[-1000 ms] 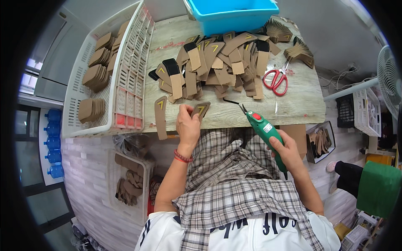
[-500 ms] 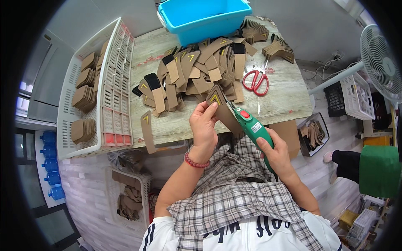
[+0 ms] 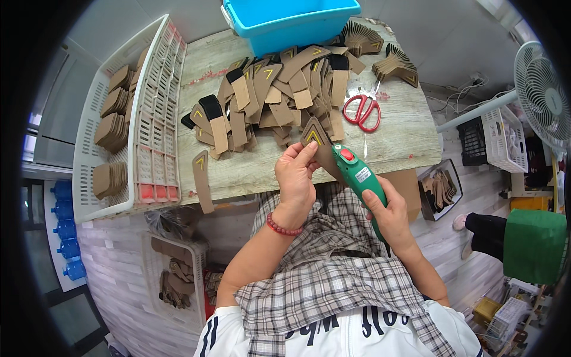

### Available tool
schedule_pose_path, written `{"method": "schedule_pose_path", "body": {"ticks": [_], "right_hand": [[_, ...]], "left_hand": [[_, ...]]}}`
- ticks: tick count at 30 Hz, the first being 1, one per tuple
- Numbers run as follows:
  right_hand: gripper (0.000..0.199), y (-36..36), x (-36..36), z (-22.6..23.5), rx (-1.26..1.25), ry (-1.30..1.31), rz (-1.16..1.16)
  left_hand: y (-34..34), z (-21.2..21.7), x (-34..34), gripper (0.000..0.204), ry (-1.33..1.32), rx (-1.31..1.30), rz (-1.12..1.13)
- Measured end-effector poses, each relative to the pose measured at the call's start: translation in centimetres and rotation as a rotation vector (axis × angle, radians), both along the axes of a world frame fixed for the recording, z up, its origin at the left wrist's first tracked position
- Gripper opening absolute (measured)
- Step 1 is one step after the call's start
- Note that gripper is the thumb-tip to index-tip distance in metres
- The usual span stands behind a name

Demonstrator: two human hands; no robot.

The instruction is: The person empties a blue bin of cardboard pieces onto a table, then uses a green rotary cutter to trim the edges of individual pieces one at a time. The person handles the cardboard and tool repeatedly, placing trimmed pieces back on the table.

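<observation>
My left hand (image 3: 297,172) pinches a brown strap piece (image 3: 324,156) near its pointed end, which carries a yellow chevron. In my right hand (image 3: 389,211) is a green handheld electric cutter (image 3: 358,172) with a red button. The cutter's head lies against the right edge of the strap piece, and its blade is mostly hidden there. Just beyond, a heap of similar brown pieces (image 3: 264,98), some with black ends, covers the middle of the table (image 3: 238,179). One single piece (image 3: 202,178) lies apart at the near left edge.
Red-handled scissors (image 3: 361,113) lie right of the heap, near fanned stacks (image 3: 395,64). A blue bin (image 3: 291,27) stands at the back. The white crate (image 3: 151,119) on the left holds stacked pieces. A fan (image 3: 542,98) and another person's leg (image 3: 485,226) are at right.
The strap piece and both hands have shifted slightly right in the picture. The cutter's head has moved a little along the piece's edge, toward me. Both grips stay the same.
</observation>
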State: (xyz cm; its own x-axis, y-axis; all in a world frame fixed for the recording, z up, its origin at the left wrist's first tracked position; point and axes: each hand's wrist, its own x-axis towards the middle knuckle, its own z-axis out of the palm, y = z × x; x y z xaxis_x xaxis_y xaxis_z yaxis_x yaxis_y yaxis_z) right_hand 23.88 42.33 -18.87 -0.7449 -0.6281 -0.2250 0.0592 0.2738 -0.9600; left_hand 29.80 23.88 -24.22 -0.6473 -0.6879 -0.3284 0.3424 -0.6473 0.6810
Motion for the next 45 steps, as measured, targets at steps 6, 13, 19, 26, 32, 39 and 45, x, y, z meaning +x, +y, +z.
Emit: {"method": "schedule_pose_path", "body": {"ticks": [6,13,19,26,32,39,45], "right_hand": [[0.044,-0.2,-0.1,0.1,0.014,0.011,-0.011],[0.044,-0.2,-0.3,0.1,0.006,0.037,-0.008],[0.045,-0.2,-0.4,0.3,0.011,0.048,-0.002],[0.045,-0.1,-0.4,0.1,-0.006,0.025,0.008],[0.043,0.0,-0.5,0.1,-0.02,-0.001,0.029],[0.044,0.1,-0.5,0.1,-0.016,-0.036,0.062],[0.038,0.2,-0.6,0.5,0.028,-0.029,0.1]], "left_hand": [[0.9,0.5,0.2,0.006,-0.043,0.01,-0.023],[1.9,0.0,0.9,0.008,-0.062,0.01,-0.077],[2.4,-0.6,1.5,0.01,-0.097,-0.039,-0.087],[0.9,-0.7,2.6,0.011,-0.141,-0.153,-0.118],[-0.2,-0.1,3.1,0.014,-0.173,-0.238,-0.192],[-1.6,-0.7,3.7,0.014,-0.172,-0.456,-0.171],[-2.3,0.1,4.0,0.013,-0.237,-0.555,-0.189]]}}
